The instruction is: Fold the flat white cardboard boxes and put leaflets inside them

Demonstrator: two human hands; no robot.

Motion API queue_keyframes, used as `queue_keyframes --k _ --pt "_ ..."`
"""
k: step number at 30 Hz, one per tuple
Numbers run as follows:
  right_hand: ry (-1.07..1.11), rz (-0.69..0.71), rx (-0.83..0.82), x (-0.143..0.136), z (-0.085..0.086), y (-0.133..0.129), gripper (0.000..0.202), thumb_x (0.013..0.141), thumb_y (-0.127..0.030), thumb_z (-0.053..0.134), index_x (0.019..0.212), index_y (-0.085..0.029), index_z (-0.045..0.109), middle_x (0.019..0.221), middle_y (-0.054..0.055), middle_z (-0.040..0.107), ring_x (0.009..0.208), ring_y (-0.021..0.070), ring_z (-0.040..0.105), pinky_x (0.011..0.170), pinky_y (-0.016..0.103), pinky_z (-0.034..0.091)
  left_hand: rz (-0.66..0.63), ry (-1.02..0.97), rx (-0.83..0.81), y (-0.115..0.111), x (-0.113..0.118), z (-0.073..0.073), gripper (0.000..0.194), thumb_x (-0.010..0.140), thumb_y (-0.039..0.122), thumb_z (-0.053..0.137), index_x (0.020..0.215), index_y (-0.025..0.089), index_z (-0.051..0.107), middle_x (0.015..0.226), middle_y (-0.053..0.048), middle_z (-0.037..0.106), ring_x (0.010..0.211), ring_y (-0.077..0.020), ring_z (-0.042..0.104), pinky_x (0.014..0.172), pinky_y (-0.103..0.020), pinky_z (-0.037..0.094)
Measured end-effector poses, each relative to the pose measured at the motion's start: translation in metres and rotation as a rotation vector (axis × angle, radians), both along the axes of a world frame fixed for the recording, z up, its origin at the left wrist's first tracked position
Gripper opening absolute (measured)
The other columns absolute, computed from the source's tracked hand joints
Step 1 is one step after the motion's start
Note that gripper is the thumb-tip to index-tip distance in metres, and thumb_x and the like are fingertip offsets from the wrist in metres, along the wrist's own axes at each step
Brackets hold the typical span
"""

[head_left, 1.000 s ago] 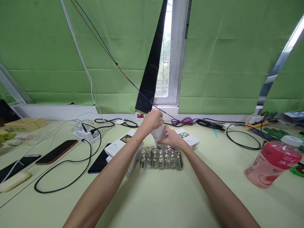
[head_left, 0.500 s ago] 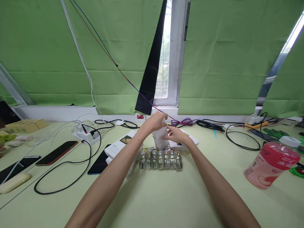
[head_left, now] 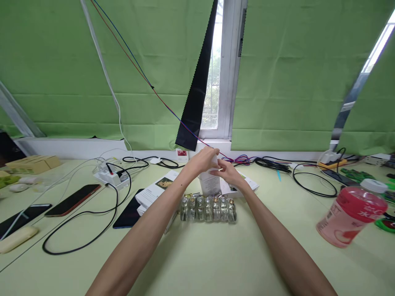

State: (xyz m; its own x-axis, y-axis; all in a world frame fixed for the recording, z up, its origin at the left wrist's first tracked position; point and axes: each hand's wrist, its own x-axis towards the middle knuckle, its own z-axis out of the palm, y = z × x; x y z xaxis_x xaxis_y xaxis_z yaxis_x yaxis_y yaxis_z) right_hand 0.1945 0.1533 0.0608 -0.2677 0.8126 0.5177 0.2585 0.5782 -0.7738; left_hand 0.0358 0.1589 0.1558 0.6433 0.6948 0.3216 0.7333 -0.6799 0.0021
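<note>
A white box [head_left: 210,186] with small printed text stands upright behind a row of glass bottles. My left hand [head_left: 204,160] is closed over its top, with the fingertips bent down on the far side. At the box's upper right, my right hand [head_left: 228,172] has thumb and fingers curled around the edge. Several small clear glass bottles [head_left: 208,209] with metallic necks line up side by side just in front. White boxes with a food picture [head_left: 157,190] are stacked left of it, partly behind my left forearm. Another white box [head_left: 247,187] lies flat behind my right wrist.
A pink-labelled bottle [head_left: 350,216] with a white cap stands at the right. On the left are a dark tablet [head_left: 129,211], phones [head_left: 74,200], a looped black cable [head_left: 83,248] and a power strip [head_left: 112,176]. More cables [head_left: 271,163] run along the back.
The white box appears slightly turned, so printed text now shows on its near face. My right hand's fingers have shifted a little up along its side.
</note>
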Motion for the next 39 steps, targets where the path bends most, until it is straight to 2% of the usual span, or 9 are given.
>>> queue_keyframes --k 5,11,15,20,26,32,35,39 --pt "0.040 -0.036 -0.009 -0.003 -0.005 0.002 0.032 0.075 -0.046 0.076 0.088 -0.021 0.062 0.087 0.000 0.067 0.080 0.0185 0.062 0.069 0.029 0.049 0.037 -0.036 0.029 -0.008 -0.001 0.000 0.040 0.079 0.027 0.074 0.114 0.017 0.057 0.101 -0.011 0.068 0.098 -0.0301 0.065 0.075 -0.032 0.046" --pt "0.076 -0.032 -0.025 -0.006 -0.003 -0.002 0.031 0.073 -0.046 0.077 0.090 -0.022 0.065 0.091 0.001 0.070 0.085 0.0196 0.066 0.072 0.029 0.053 0.071 -0.084 0.021 -0.019 -0.014 0.003 0.034 0.080 0.028 0.075 0.107 0.021 0.056 0.102 -0.009 0.068 0.098 -0.0283 0.064 0.073 -0.030 0.044" --pt "0.099 -0.050 -0.035 -0.006 -0.004 -0.002 0.036 0.074 -0.045 0.076 0.100 -0.022 0.068 0.098 0.004 0.072 0.087 0.0205 0.068 0.076 0.032 0.055 0.092 -0.113 -0.001 -0.021 -0.029 0.000 0.028 0.082 0.027 0.074 0.105 0.021 0.059 0.102 -0.008 0.069 0.096 -0.0274 0.064 0.076 -0.031 0.045" --pt "0.111 -0.063 -0.040 -0.006 -0.006 0.000 0.039 0.073 -0.043 0.078 0.104 -0.021 0.068 0.100 0.005 0.073 0.086 0.0204 0.068 0.076 0.033 0.055 0.084 -0.143 -0.011 -0.024 -0.040 -0.006 0.021 0.085 0.022 0.070 0.105 0.020 0.064 0.105 -0.007 0.071 0.098 -0.0261 0.065 0.079 -0.031 0.046" --pt "0.095 -0.040 -0.046 -0.007 0.001 -0.005 0.039 0.072 -0.038 0.079 0.105 -0.021 0.070 0.104 0.006 0.073 0.089 0.0206 0.069 0.079 0.034 0.056 0.043 -0.143 -0.005 -0.029 -0.044 -0.006 0.011 0.087 0.019 0.066 0.098 0.019 0.069 0.099 -0.008 0.071 0.093 -0.0255 0.065 0.075 -0.031 0.046" --pt "0.061 0.000 -0.047 -0.003 0.010 -0.010 0.029 0.077 -0.037 0.075 0.100 -0.020 0.072 0.105 0.006 0.074 0.093 0.0219 0.069 0.081 0.036 0.057 0.003 -0.138 -0.006 -0.027 -0.046 -0.007 0.013 0.087 0.019 0.065 0.099 0.019 0.071 0.105 -0.009 0.069 0.095 -0.0246 0.065 0.077 -0.030 0.047" --pt "0.064 0.000 -0.043 0.000 0.013 -0.010 0.033 0.079 -0.038 0.074 0.107 -0.021 0.071 0.108 0.006 0.073 0.093 0.0215 0.069 0.081 0.035 0.057 -0.005 -0.135 -0.009 -0.025 -0.046 -0.009 0.013 0.087 0.018 0.065 0.099 0.020 0.072 0.101 -0.007 0.069 0.093 -0.0236 0.064 0.077 -0.030 0.046" --pt "0.077 -0.026 -0.016 0.002 0.015 -0.011 0.044 0.081 -0.037 0.072 0.122 -0.023 0.065 0.103 0.005 0.072 0.090 0.0201 0.070 0.082 0.034 0.055 0.002 -0.127 -0.012 -0.022 -0.043 -0.012 0.015 0.086 0.016 0.065 0.098 0.020 0.073 0.097 -0.006 0.070 0.089 -0.0232 0.065 0.075 -0.030 0.046"
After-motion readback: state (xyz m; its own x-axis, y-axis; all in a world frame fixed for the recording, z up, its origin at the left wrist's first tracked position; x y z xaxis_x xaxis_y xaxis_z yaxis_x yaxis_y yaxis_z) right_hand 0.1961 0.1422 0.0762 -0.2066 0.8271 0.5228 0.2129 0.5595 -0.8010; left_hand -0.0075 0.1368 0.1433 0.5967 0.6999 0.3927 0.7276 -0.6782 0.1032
